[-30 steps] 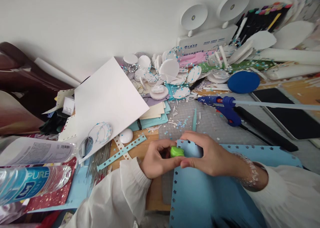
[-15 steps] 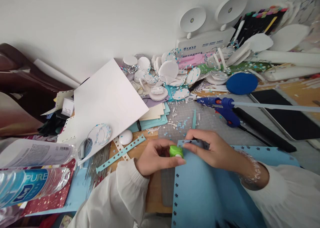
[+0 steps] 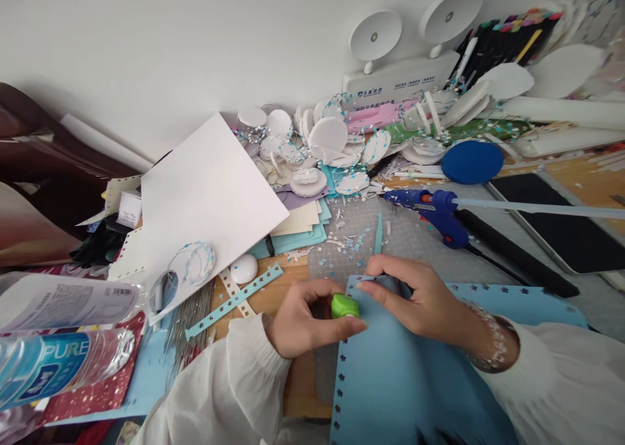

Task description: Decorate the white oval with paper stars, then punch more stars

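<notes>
A small green craft punch (image 3: 344, 306) sits at the left edge of a blue sheet of paper (image 3: 381, 367), gripped between the thumb and fingers of my left hand (image 3: 307, 318). Flower-shaped holes run down that edge below the punch, and more line the sheet's far edge on the right. My right hand (image 3: 415, 295) pinches the paper's top left corner between thumb and forefinger, just right of the punch. The paper bulges upward below my right hand. Whether the punch's slot is pressed closed on the paper is hidden.
Behind my hands lies a grey cutting mat (image 3: 356, 230) with paper scraps. A blue glue gun (image 3: 430, 204), a phone (image 3: 561, 217) and a blue disc (image 3: 472, 162) are to the right. Leftward are a white board (image 3: 209, 184), punched strips (image 3: 234, 301) and a water bottle (image 3: 63, 360).
The green punch has shifted slightly downward and tilted in my left hand, with the thumb lower. My right hand stays on the corner, moved very slightly right.
</notes>
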Demonstrator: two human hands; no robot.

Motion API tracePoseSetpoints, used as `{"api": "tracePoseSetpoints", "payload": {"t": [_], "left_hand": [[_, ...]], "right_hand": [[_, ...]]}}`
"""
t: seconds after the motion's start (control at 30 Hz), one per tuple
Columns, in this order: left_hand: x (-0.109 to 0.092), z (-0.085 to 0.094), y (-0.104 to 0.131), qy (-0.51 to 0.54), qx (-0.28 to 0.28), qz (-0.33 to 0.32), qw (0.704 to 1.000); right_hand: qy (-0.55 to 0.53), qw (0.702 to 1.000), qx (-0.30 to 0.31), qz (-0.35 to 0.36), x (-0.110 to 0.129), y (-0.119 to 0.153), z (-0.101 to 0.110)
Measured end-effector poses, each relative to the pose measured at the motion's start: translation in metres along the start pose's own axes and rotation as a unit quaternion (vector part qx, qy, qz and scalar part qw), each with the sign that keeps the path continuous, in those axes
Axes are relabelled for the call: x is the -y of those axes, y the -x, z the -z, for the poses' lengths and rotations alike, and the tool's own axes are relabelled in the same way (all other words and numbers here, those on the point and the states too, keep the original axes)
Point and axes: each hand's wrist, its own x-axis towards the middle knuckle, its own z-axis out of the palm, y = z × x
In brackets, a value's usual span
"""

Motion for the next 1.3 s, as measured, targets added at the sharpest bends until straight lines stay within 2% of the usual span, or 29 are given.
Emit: {"api": "tracePoseSetpoints", "payload": {"t": [0.1, 0.23, 0.33, 0.53, 0.73, 0.83, 0.93, 1.07, 1.2, 1.3], "left_hand": [[0.002, -0.002, 0.001, 0.002, -0.010, -0.002, 1.000], [0.005, -0.004, 0.002, 0.004, -0.016, -0.013, 1.000], [0.009, -0.005, 0.002, 0.005, -0.025, -0.017, 1.000], [0.015, -0.006, 0.001, -0.002, -0.037, -0.017, 0.999], [0.010, -0.006, -0.001, -0.024, -0.038, -0.004, 0.999], [0.008, -0.005, -0.002, -0.026, -0.042, -0.005, 0.999], [0.005, -0.003, -0.005, -0.013, -0.017, 0.009, 1.000], [-0.004, 0.001, -0.009, 0.025, 0.012, 0.026, 0.999], [-0.010, 0.009, -0.008, 0.063, 0.011, 0.039, 0.997], [-0.008, 0.017, -0.006, 0.074, 0.002, 0.038, 0.997]], "right_hand": [[-0.002, 1.000, 0.026, -0.014, -0.001, -0.001, 0.002], [0.005, 0.993, 0.105, -0.054, 0.000, -0.002, 0.004], [0.002, 0.987, 0.131, -0.087, 0.003, -0.001, 0.003], [-0.022, 0.985, 0.142, -0.094, 0.006, -0.001, 0.003], [-0.028, 0.989, 0.126, -0.076, 0.003, 0.000, 0.001], [-0.022, 0.984, 0.135, -0.115, 0.002, -0.001, 0.003], [-0.012, 0.976, 0.159, -0.151, 0.002, -0.006, 0.006], [0.005, 0.972, 0.188, -0.141, 0.001, -0.010, 0.015], [0.064, 0.977, 0.172, -0.108, 0.003, -0.009, 0.030], [0.105, 0.977, 0.157, -0.097, 0.014, -0.006, 0.045]]}}
